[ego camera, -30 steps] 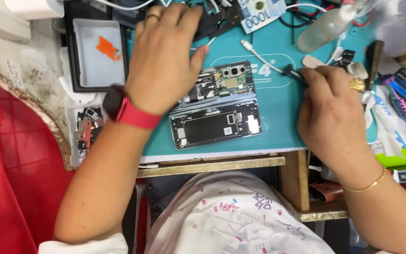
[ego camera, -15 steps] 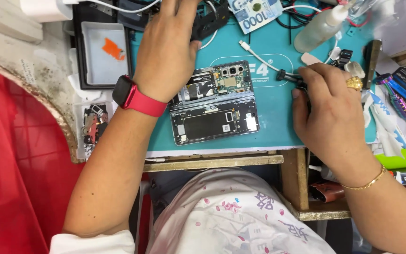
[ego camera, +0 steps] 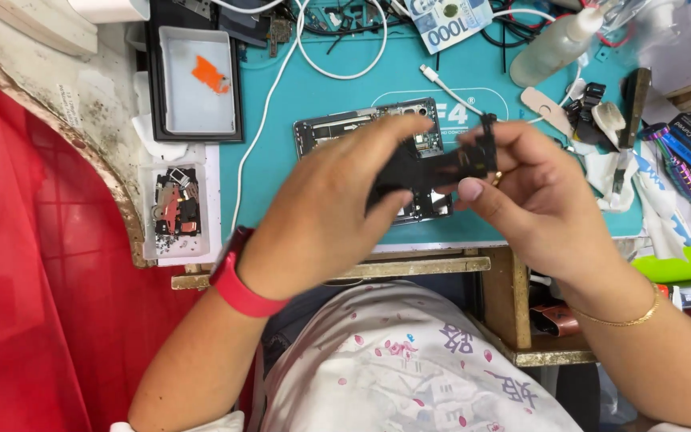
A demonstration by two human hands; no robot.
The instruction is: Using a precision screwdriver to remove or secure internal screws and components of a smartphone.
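An opened phone [ego camera: 345, 128] with its back cover off lies on the teal work mat [ego camera: 297, 88]; its lower half is hidden behind my hands. Above it, both hands hold one thin black flat part [ego camera: 433, 168]. My left hand [ego camera: 333, 212], with a red watch on the wrist, grips the part's left end. My right hand [ego camera: 529, 192], with a gold bracelet, pinches its right end between thumb and fingers, and a small black tool tip sticks up from that hand.
A grey tray [ego camera: 195, 84] with an orange piece sits at the mat's left, with a small clear box of parts [ego camera: 174, 210] below it. A white cable [ego camera: 449, 88], a clear bottle [ego camera: 557, 46], a banknote, tweezers and other tools crowd the mat's top and right.
My left hand came down from the top of the mat with a black part. My right hand rose from the mat's right side to meet it over the phone.
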